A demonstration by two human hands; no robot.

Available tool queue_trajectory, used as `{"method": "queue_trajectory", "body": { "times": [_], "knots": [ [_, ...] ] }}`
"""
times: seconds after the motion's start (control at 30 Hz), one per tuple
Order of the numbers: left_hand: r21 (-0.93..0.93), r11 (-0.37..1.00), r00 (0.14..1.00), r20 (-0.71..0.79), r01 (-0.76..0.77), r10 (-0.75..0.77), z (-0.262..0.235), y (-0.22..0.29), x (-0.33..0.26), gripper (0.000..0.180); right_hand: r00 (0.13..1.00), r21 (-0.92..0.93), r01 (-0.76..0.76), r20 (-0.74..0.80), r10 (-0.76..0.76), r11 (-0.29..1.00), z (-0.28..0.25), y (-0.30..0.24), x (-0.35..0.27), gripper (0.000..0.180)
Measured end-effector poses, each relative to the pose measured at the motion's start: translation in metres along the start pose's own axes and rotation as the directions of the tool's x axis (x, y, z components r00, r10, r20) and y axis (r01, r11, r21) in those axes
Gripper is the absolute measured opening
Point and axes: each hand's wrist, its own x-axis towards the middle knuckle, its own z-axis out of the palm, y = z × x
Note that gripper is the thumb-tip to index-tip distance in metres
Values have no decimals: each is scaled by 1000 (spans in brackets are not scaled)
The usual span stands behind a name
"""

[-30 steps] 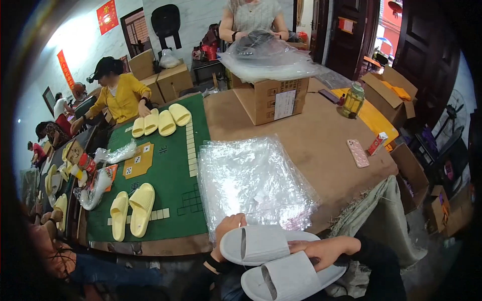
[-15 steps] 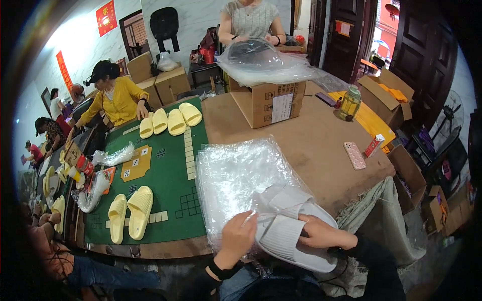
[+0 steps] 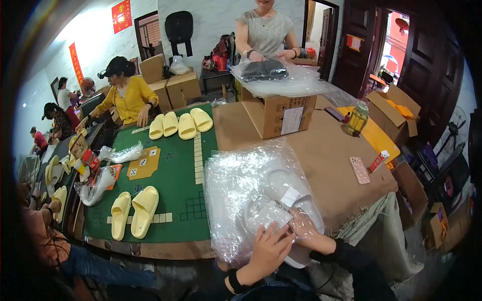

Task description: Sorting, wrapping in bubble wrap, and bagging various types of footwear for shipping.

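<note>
Brown table point(image 3: 321, 150) beside green game mat point(image 3: 170, 190); others pack yellow slippers across it. On the near edge I see a stack of clear plastic bags point(image 3: 241, 185), a pair of white slippers point(image 3: 281, 200) going inside. Judged light, soft foam; film slippery, crinkly. Left hand point(image 3: 268, 248) fingers spread flat on the bag mouth; right hand point(image 3: 304, 231) inside the film, gripping a heel.

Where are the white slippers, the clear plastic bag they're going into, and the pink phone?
white slippers point(image 3: 288, 193), head view, on the upper slipper's strap, seen through the plastic.
clear plastic bag point(image 3: 236, 185), head view, on its crinkled left half.
pink phone point(image 3: 359, 170), head view, on the middle of its back.
</note>
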Motion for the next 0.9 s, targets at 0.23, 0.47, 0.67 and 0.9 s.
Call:
{"method": "queue_trajectory", "body": {
  "times": [0.23, 0.47, 0.67, 0.9],
  "knots": [
    [-424, 905, 998, 66, 33, -6, -1, 27, 0, 25, 995, -232, -72, -78, 55, 970, -9, -13, 49, 43],
    [-402, 901, 973, -87, 163, -214, -3, 7, 14, 17, 899, -291, 10, 421, 119, 957, -46, -17, 24, 55],
    [-449, 885, 971, -129, 124, -201, -12, 4, 28, 18, 993, 329, 55, -115, -18, 943, -74, -41, -43, 74],
    [-337, 941, 986, -141, 40, -92, -16, 6, 34, 17, 909, 131, -366, -161, 384, 921, -76, -33, -14, 22]
  ]
}}
